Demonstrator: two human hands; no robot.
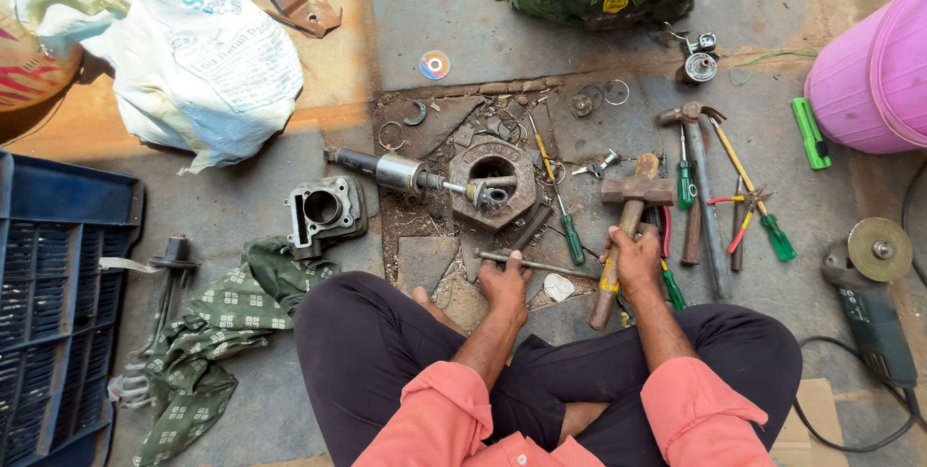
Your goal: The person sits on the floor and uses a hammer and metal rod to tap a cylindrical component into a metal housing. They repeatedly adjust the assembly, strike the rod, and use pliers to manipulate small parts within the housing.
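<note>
A person sits cross-legged on a dusty grey concrete floor (241,206) streaked with sunlight at upper left, the left hand (505,283) closed around a thin metal rod (541,265) lying at centre frame. The right hand (635,262) is wrapped around the wooden handle of a hammer (628,226) just right of centre. Ahead lies a hexagonal metal block (492,182), screwdrivers (772,226) scattered to the right, a blue crate (58,303) at the left edge and a pink bucket (869,71) at upper right.

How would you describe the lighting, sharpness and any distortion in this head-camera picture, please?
Head view: even daylight, mostly shade, with a sunlit band across the floor at upper left; soft, short shadows; the left hand on a metal rod and the right hand on the hammer are sharp; wide-angle bowing stretches the pink bucket and blue crate at the edges.
</note>
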